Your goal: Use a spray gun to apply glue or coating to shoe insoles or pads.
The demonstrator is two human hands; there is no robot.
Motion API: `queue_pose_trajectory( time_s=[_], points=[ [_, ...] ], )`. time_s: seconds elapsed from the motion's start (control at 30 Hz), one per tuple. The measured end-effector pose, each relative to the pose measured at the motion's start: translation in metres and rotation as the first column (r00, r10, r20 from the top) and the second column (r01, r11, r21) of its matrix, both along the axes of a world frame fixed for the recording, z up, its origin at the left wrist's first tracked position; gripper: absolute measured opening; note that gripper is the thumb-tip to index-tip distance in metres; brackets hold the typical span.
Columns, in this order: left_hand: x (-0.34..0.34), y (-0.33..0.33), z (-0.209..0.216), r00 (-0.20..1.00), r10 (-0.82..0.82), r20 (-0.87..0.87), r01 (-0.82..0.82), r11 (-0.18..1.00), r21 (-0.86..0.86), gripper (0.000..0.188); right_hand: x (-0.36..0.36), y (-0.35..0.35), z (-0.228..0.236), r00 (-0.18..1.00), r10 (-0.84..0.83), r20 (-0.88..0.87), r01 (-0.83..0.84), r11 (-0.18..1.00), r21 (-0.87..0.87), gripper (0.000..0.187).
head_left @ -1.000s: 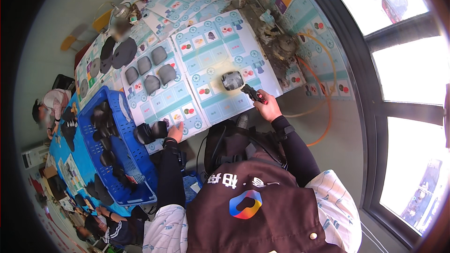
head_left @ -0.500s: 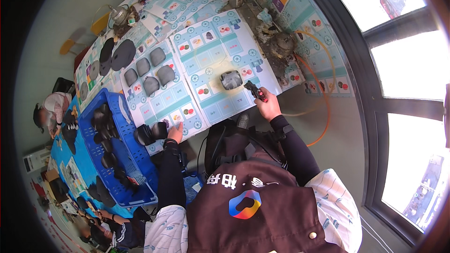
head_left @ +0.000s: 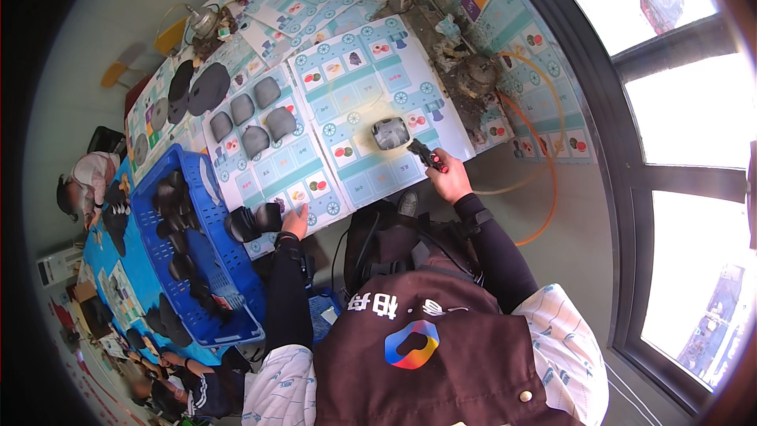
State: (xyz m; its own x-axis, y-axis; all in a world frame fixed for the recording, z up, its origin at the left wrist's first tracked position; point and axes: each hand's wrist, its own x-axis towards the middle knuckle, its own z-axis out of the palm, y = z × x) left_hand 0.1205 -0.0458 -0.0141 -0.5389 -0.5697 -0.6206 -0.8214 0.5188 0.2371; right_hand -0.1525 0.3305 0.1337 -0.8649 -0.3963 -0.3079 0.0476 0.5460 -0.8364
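We spray: right hand (head_left: 451, 180) grips a spray gun (head_left: 426, 155) aimed at the grey part (head_left: 390, 132) at 11 o'clock; left hand (head_left: 293, 222) holds a dark part (head_left: 251, 222), probably next to be placed.

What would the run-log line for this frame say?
left hand: holds dark moulded piece beside blue crate | right hand: grips spray gun aimed at grey piece on printed sheet

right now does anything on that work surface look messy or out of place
Yes. Along the far right edge of the printed sheets, by the window, lies a dirty strip of debris around a grimy round object, and an orange hose loops loosely over it. The grey parts sit in tidy rows.
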Motion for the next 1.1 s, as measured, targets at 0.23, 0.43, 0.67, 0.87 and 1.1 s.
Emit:
queue_pose_trajectory(
  time_s=[0.23,0.43,0.67,0.87,1.1],
  points=[
    [0.001,-0.001,-0.002,1.0,0.005,-0.019,-0.005,1.0,-0.005,0.081,-0.004,0.002,-0.001,0.997,-0.056,-0.057,0.052,0.997,-0.065,0.025],
    [0.003,-0.002,-0.005,1.0,-0.002,-0.013,0.002,1.0,-0.002,0.081,-0.004,-0.001,0.015,0.987,-0.096,-0.128,0.098,0.995,0.013,0.024],
    [0.002,-0.002,-0.009,1.0,-0.009,-0.019,0.009,1.0,-0.011,0.082,-0.004,0.004,0.008,0.997,-0.053,-0.053,0.053,0.999,-0.005,0.023],
    [0.008,-0.005,-0.011,1.0,0.003,-0.017,-0.003,1.0,-0.001,0.081,-0.006,-0.003,0.018,0.987,-0.059,-0.149,0.063,0.998,0.018,0.024],
    [0.007,-0.004,-0.011,1.0,0.008,-0.013,-0.008,1.0,-0.009,0.081,0.0,0.004,0.008,0.993,-0.046,-0.105,0.051,0.998,0.049,0.025]
  ],
)
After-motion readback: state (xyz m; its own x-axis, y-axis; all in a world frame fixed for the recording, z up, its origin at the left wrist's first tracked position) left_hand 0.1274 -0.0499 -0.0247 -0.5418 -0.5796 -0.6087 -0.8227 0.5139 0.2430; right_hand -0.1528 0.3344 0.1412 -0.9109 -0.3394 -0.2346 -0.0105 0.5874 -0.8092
